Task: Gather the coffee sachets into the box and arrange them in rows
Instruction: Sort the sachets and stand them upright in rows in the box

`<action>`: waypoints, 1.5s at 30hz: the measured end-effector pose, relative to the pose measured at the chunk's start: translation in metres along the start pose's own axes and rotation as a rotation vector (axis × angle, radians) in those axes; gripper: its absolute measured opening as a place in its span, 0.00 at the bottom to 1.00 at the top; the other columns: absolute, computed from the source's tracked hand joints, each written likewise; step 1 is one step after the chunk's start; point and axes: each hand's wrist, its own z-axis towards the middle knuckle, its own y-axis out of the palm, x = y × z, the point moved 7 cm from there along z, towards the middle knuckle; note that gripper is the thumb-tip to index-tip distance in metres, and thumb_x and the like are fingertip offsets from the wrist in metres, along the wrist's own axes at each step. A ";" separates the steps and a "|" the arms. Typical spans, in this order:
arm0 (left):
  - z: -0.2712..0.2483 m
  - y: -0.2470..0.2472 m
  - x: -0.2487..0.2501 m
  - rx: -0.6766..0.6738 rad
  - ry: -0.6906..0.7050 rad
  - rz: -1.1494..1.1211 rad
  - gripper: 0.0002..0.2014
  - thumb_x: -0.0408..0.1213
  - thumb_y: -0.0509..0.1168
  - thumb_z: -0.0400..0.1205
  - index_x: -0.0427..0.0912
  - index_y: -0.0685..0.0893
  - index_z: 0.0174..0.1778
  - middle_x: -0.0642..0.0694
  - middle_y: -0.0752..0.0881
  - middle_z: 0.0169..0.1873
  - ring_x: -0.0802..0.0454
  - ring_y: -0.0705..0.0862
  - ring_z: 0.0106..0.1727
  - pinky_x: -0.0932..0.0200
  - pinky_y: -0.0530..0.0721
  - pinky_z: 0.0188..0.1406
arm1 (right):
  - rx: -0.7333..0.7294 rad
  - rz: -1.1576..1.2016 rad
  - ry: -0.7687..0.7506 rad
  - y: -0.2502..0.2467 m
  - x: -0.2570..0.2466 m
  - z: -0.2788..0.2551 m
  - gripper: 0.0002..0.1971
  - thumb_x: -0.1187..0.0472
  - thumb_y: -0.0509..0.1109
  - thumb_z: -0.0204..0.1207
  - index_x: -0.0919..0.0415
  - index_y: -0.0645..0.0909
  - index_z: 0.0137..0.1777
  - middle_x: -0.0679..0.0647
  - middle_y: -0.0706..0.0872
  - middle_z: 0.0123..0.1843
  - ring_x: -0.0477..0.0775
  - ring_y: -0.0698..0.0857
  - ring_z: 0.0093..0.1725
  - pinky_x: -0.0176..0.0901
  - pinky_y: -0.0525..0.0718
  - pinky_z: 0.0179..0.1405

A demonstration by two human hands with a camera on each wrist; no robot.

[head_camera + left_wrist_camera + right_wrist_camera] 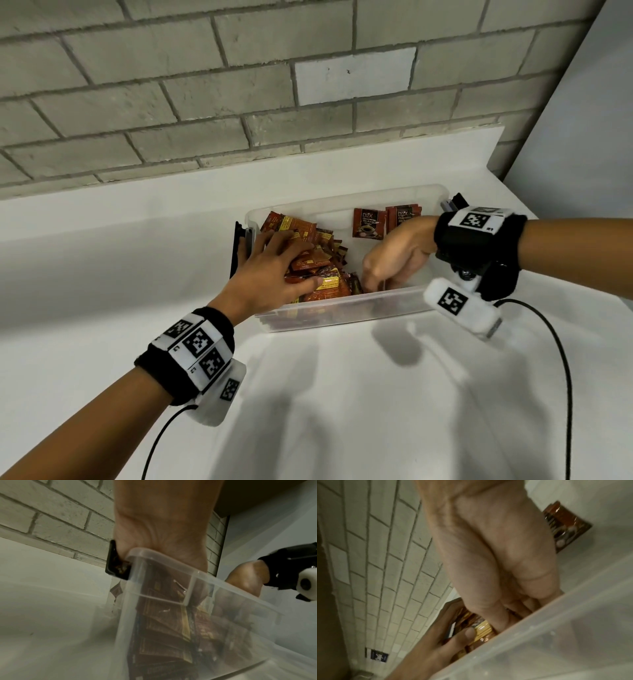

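A clear plastic box [342, 310] stands on the white counter. A loose pile of red and brown coffee sachets [329, 263] fills its left half and shows through the wall [163, 622] in the left wrist view. Two sachets [369, 222] [402, 216] stand upright against the back right wall. My left hand [301, 263] lies spread over the pile, and its thumb [469, 632] presses a yellow-labelled sachet. My right hand [376, 281] reaches down into the front middle with curled fingers. Its fingertips are hidden behind the front wall [556, 628].
Black latches [236, 250] [454, 202] hang at the box's two ends. A grey brick wall [205, 102] rises behind the counter [342, 394], and a plain wall closes the right side. A black cable [561, 359] trails from my right wrist.
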 end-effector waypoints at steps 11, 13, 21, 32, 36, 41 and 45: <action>-0.002 -0.005 0.002 0.051 -0.019 -0.045 0.42 0.74 0.44 0.66 0.62 0.60 0.76 0.55 0.65 0.76 0.48 0.57 0.80 0.38 0.47 0.80 | 0.200 0.367 -0.048 -0.006 -0.014 0.010 0.12 0.69 0.54 0.85 0.71 0.72 0.65 0.67 0.77 0.66 0.57 0.82 0.56 0.46 0.84 0.60; -0.003 -0.006 0.002 0.062 -0.008 -0.046 0.40 0.74 0.45 0.66 0.63 0.63 0.75 0.55 0.65 0.75 0.49 0.58 0.79 0.39 0.48 0.79 | 0.296 0.350 -0.063 -0.018 -0.010 0.008 0.15 0.72 0.54 0.83 0.72 0.68 0.69 0.67 0.72 0.68 0.59 0.79 0.61 0.50 0.82 0.65; -0.005 -0.009 0.004 0.130 0.007 -0.099 0.38 0.74 0.46 0.70 0.60 0.66 0.74 0.57 0.69 0.73 0.50 0.63 0.77 0.36 0.51 0.79 | 0.139 0.508 -0.207 0.004 -0.046 0.015 0.14 0.79 0.50 0.73 0.66 0.68 0.54 0.65 0.71 0.58 0.59 0.72 0.56 0.52 0.73 0.72; -0.006 -0.010 0.001 0.130 -0.024 -0.100 0.38 0.76 0.45 0.69 0.58 0.71 0.69 0.55 0.70 0.70 0.48 0.65 0.73 0.41 0.58 0.77 | 0.241 0.455 -0.141 -0.017 -0.018 -0.011 0.11 0.74 0.56 0.80 0.71 0.74 0.60 0.67 0.81 0.61 0.65 0.82 0.63 0.55 0.79 0.69; -0.008 -0.014 0.003 0.136 -0.045 -0.143 0.38 0.75 0.46 0.69 0.55 0.69 0.69 0.53 0.72 0.67 0.49 0.66 0.72 0.44 0.58 0.77 | 0.275 0.521 -0.185 -0.027 -0.014 -0.012 0.12 0.74 0.56 0.82 0.72 0.71 0.63 0.64 0.78 0.65 0.61 0.78 0.68 0.52 0.77 0.71; -0.007 -0.011 0.002 0.121 -0.045 -0.127 0.39 0.75 0.46 0.70 0.55 0.67 0.71 0.53 0.72 0.68 0.50 0.67 0.73 0.44 0.56 0.77 | 0.165 0.652 -0.256 -0.021 -0.030 -0.007 0.10 0.77 0.52 0.80 0.65 0.70 0.43 0.58 0.76 0.44 0.49 0.80 0.42 0.37 0.87 0.46; -0.005 -0.009 0.000 0.127 -0.057 -0.103 0.39 0.74 0.46 0.70 0.57 0.68 0.73 0.52 0.72 0.68 0.47 0.67 0.72 0.43 0.59 0.76 | 0.179 0.602 -0.291 -0.018 -0.040 -0.006 0.11 0.76 0.53 0.81 0.62 0.68 0.41 0.55 0.70 0.42 0.46 0.72 0.38 0.27 0.80 0.27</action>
